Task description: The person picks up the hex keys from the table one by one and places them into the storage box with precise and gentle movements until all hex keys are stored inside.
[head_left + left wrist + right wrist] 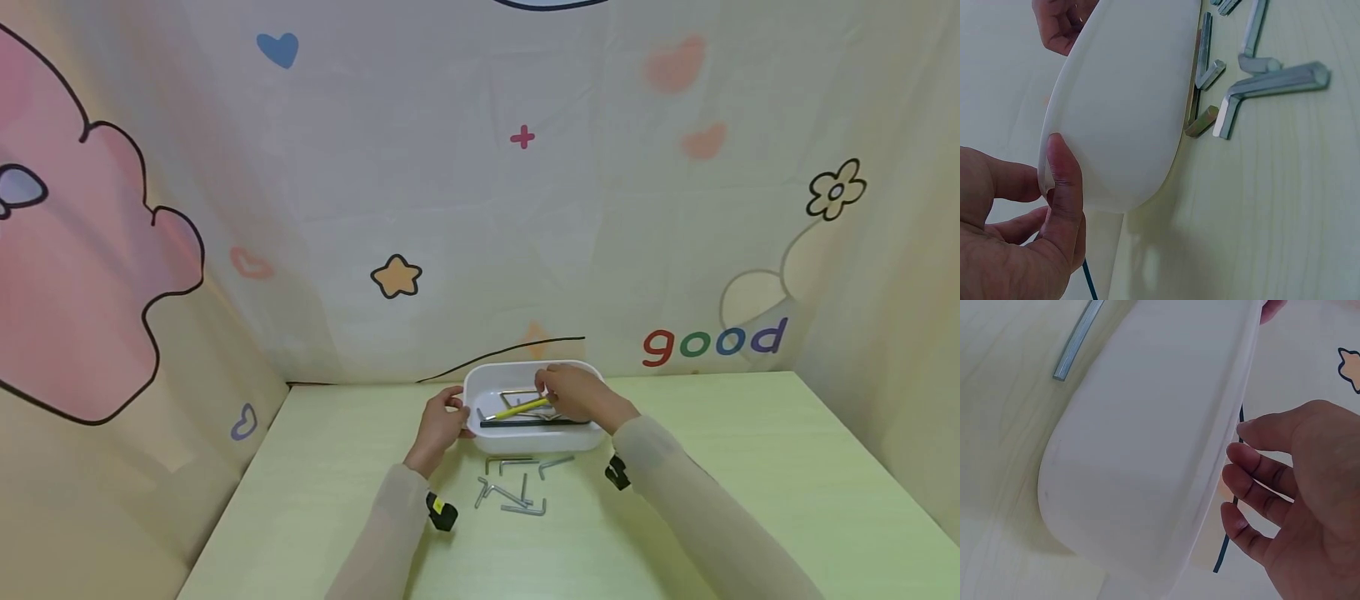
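Note:
A white plastic bin [534, 442] stands near the back edge of the table. My left hand [442, 425] grips its left end; in the left wrist view the thumb lies along the outer wall and a finger meets the rim. Above the bin's right side is my right hand [573, 392], fingers loosely bent. In the right wrist view those fingertips come right at the rim, with nothing seen between them. Inside the bin lie a slim yellow stick-like piece [519, 409], a long black bar [517, 424] and some thin metal pieces, partly hidden by the right hand.
Several L-shaped hex keys [522, 510] are scattered on the pale table [337, 492] in front of the bin, one of them brass-coloured [1202, 122] and close beside the bin wall. A printed curtain [450, 208] hangs directly behind the table.

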### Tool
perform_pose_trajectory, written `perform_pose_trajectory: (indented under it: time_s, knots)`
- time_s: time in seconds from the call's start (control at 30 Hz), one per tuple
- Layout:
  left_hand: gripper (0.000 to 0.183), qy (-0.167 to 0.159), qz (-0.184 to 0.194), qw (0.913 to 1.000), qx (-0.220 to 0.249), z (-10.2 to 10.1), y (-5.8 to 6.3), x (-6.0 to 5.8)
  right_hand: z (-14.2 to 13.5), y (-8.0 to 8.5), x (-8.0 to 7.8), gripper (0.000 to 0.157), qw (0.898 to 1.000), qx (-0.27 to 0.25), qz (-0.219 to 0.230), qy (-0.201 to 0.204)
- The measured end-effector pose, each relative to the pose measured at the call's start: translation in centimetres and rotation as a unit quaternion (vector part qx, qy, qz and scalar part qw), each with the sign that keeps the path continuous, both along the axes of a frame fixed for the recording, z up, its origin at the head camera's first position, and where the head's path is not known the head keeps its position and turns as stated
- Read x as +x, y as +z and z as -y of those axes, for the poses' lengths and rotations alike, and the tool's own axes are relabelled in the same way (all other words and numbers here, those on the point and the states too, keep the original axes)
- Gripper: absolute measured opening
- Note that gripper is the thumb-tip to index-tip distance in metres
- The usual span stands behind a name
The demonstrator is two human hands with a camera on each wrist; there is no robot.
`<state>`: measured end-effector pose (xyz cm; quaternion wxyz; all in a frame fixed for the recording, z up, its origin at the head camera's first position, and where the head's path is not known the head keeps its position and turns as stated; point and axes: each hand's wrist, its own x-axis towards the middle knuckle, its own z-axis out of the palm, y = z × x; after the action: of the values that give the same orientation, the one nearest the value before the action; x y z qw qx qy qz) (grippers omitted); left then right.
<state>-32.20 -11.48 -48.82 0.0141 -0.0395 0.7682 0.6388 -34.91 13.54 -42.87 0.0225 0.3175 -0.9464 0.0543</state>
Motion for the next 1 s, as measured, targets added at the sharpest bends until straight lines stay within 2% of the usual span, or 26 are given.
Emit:
perform_pose_trajectory:
  time_s: [0.2, 0.5, 0.77, 1.0]
  knots:
    - [0.045, 0.003, 0.001, 1.0, -0.001, 0.1, -0.3, -0.1, -0.4, 0.3, 0.8, 0.018, 1.0, -0.013, -0.008, -0.003]
    - [0.045, 0.002, -0.002, 1.0, 0.002, 0.1, -0.2, 0.0, -2.0, -0.4, 1.6, 0.02, 0.998, -0.049, -0.023, -0.025]
    - [0.045, -0.001, -0.006, 1.0, 0.002, 0.0, -0.2, 0.1, -3.4, -1.0, 2.4, 0.021, 0.993, -0.094, -0.03, -0.064]
    - [0.045, 0.0, -0.001, 1.0, -0.002, -0.1, -0.1, 0.0, -5.1, -1.2, 2.6, 0.025, 0.987, -0.113, -0.058, -0.102]
